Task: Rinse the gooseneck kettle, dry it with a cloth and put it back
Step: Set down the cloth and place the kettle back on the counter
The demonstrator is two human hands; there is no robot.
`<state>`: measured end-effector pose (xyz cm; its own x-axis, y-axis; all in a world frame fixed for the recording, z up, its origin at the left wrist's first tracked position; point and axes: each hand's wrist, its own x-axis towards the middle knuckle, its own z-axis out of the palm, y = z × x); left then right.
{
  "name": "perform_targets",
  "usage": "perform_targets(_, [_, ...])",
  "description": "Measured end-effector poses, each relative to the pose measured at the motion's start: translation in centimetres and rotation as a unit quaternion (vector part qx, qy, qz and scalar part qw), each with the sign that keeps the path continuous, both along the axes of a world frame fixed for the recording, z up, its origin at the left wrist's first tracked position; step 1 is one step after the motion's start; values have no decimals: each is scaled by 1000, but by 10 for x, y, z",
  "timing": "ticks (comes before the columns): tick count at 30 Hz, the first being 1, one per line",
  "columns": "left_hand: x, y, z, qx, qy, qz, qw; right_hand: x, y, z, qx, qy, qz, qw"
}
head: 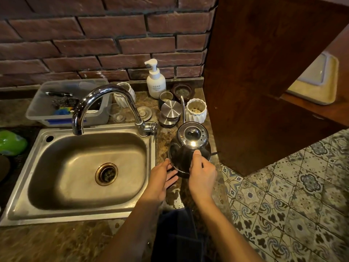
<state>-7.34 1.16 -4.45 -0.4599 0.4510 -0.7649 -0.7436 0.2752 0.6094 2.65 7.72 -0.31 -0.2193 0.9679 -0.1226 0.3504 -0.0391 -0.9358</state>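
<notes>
Shiny steel gooseneck kettle (189, 146), lid on, sits beside the sink (56, 167). The right hand (203, 173) grips it, thumb on top; the left hand (160, 178), fingers straight, touches its base.

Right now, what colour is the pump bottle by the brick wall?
The pump bottle is white; head view.

Dim warm light; bowed edges
</notes>
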Motion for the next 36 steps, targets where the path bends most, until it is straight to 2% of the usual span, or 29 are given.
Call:
perform_targets(16, [16, -10, 9, 17, 39, -50, 998, 23, -13, -2, -11, 16, -8, 1000])
perform_targets(28, [25, -24, 13, 15, 19, -19, 1000, 22, -25, -2, 34, -11, 59, 998])
perform_targets(31, [25, -25, 17, 14, 14, -14, 1000, 21, -28, -3, 47, -23, 38, 998])
perform_targets(36, [32, -39, 26, 30, 18, -18, 999, 38, -46, -2, 44, 15, 18, 999])
